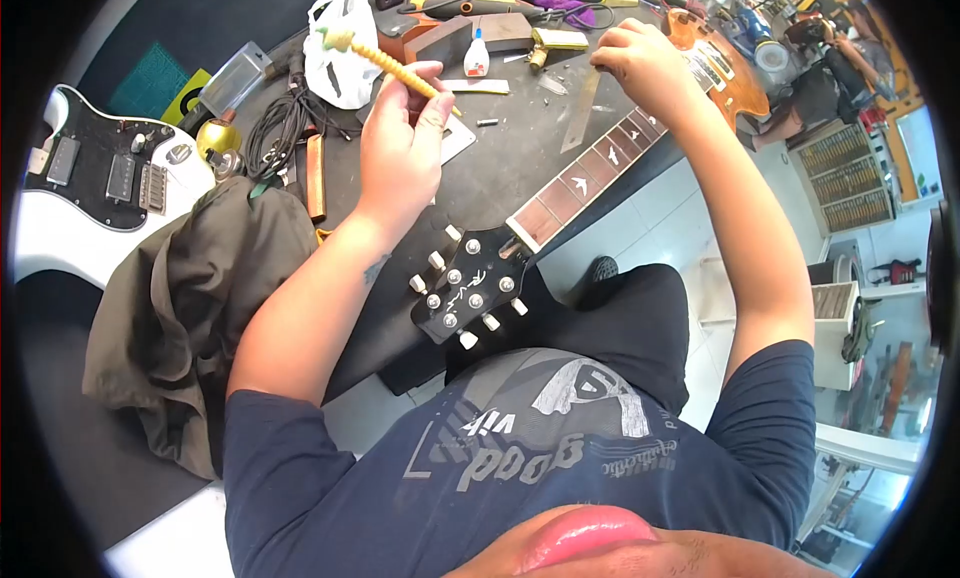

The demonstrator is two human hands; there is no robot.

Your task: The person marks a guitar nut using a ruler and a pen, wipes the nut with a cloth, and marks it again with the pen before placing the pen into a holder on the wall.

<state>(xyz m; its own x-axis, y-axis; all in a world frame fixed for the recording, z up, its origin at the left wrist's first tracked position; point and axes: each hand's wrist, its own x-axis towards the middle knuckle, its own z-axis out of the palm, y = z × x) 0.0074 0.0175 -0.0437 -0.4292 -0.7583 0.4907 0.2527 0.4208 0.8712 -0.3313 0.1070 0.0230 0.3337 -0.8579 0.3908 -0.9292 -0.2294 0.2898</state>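
My left hand (405, 143) is closed around a yellow ribbed stick (385, 63), held slanting above the bench. The stick has a pale greenish head at its far upper end and a pointed lower tip. My right hand (645, 63) pinches the upper end of a thin, flat ruler-like strip (580, 118), which slants down toward the bench. Between my arms lies an electric guitar, its black headstock (470, 286) toward me. Bird inlays mark its fretboard (590, 178). The brown guitar body (735, 73) is partly hidden behind my right forearm.
A white guitar (120, 178) lies at left beside a dark cloth (200, 308) and coiled black cable (280, 128). A white plastic bag (340, 78), glue bottle (477, 56) and several tools stand along the back of the bench (510, 168). Shelving (845, 183) stands at right.
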